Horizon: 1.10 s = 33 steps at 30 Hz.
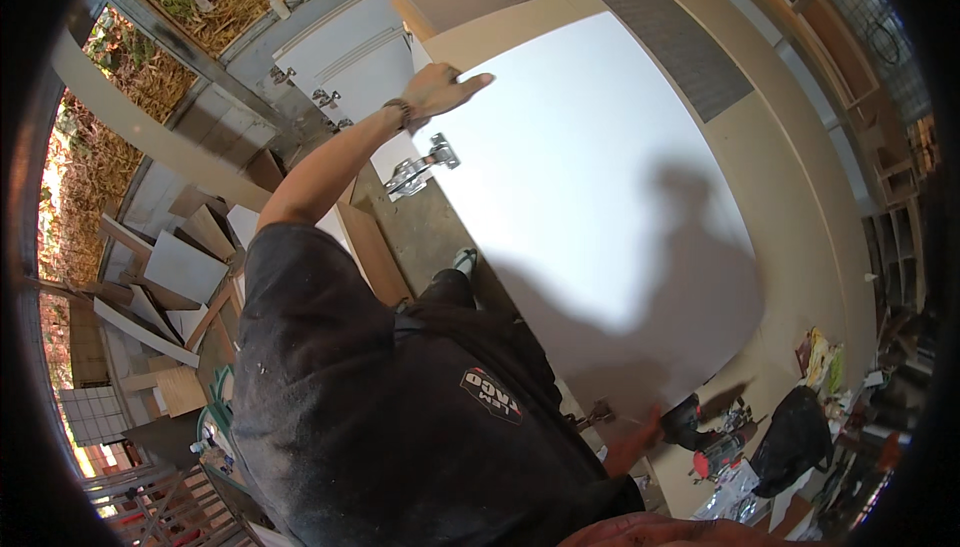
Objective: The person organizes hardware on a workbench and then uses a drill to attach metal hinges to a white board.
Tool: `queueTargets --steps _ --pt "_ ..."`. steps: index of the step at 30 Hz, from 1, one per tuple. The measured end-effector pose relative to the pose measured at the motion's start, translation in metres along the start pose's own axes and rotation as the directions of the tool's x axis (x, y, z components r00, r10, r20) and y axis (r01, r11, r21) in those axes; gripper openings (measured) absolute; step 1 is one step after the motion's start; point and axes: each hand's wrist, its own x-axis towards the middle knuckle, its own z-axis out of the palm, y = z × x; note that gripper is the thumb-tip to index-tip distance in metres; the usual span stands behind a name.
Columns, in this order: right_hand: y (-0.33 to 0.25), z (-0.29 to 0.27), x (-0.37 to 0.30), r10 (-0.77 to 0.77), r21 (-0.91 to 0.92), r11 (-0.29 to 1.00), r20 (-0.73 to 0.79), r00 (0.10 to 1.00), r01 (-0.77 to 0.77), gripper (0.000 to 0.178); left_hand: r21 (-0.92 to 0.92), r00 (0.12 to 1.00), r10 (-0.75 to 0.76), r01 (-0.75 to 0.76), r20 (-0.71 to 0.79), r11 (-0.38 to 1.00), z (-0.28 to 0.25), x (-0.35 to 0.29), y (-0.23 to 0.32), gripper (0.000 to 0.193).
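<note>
A large white cabinet door panel (600, 177) lies over the workbench, lit brightly, with my shadow across its near half. My left hand (440, 90) grips its far left edge, the thumb stretched over the white face and the other fingers largely hidden. Just below that hand, a metal cup hinge (425, 167) sticks out from the panel's left edge; a second hinge (597, 412) shows near the lower end. At the near edge my right hand (635, 440) holds the panel, in shade and with its fingers partly hidden. Close beside it lies a black and red power drill (715, 452).
Brown boards (790, 197) cover the bench beneath and beyond the panel. White doors with hinges (350, 57) lean at the far left. Offcuts (185, 267) are piled on the left. A black bag (795, 442) sits at the bench's near right, beside loose hinges (737, 414).
</note>
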Motion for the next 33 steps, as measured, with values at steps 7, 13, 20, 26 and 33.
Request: queueTargets --steps 7,13,20,26,33 --pt "-0.100 0.092 -0.092 -0.151 -0.008 0.987 0.289 0.945 0.160 0.051 -0.373 0.959 -0.167 0.072 -0.229 0.925 -0.016 -0.044 -0.160 0.073" --pt "-0.167 0.142 -0.113 -0.319 0.117 0.947 0.458 0.830 0.300 0.084 -0.676 0.853 -0.370 0.029 -0.367 0.736 -0.003 -0.060 -0.255 0.066" --pt "-0.259 0.340 -0.321 -0.560 -0.112 0.622 0.628 0.540 0.775 0.080 -0.865 0.582 -0.741 0.124 -0.334 0.487 0.089 -0.049 -0.392 0.079" --pt "-0.192 0.528 -0.469 -0.183 -0.201 0.280 0.949 0.258 0.939 0.028 -0.999 0.622 -0.782 0.033 0.023 -0.004 0.159 0.005 -0.463 0.079" --pt "-0.014 0.697 -0.438 -0.031 0.006 0.074 1.000 -0.004 0.997 0.030 -0.986 0.818 -0.563 0.022 0.114 -0.168 0.085 0.000 -0.360 0.081"
